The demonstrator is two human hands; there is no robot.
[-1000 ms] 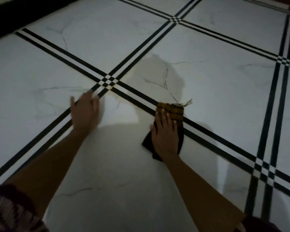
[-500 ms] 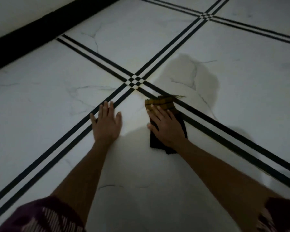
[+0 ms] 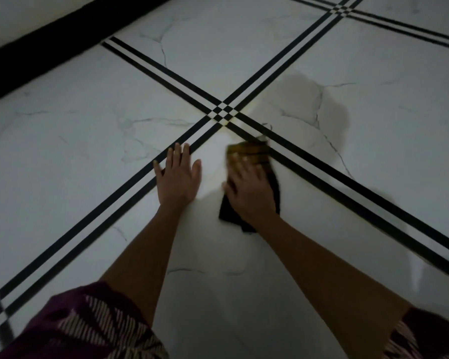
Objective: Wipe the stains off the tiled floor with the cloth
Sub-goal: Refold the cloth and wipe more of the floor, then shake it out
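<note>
A white marble-look tiled floor (image 3: 88, 141), ruled into squares by paired black lines (image 3: 151, 60), fills the head-camera view, with a black skirting band (image 3: 36, 45) along the wall at far left. On the tile beyond the point where the lines cross lies a broad darker grey patch (image 3: 306, 104). It reads as a stain or damp area not yet wiped. A faint yellowish tinge (image 3: 244, 110) shows just beside the small black-and-white chequered crossing (image 3: 223, 114). Two bare forearms reach forward from maroon patterned sleeves (image 3: 94, 330). The left hand (image 3: 178, 177) lies flat on bare tile, fingers straight and spread, fingertips reaching the nearer paired lines. It holds nothing and is likely planted there to bear the person's weight in the forward lean. The right hand (image 3: 252, 189), blurred, presses palm-down with fingers stretched out on a folded dark cloth with a mustard-striped end (image 3: 252, 150). The hand lies flat rather than gripping, probably so that the whole pad rubs the floor. The cloth rests on the near tile, its striped end touching the paired lines just short of the crossing and the grey patch, which looks to be the next ground to cover. What look like loose threads (image 3: 265, 125) trail from the striped end.
</note>
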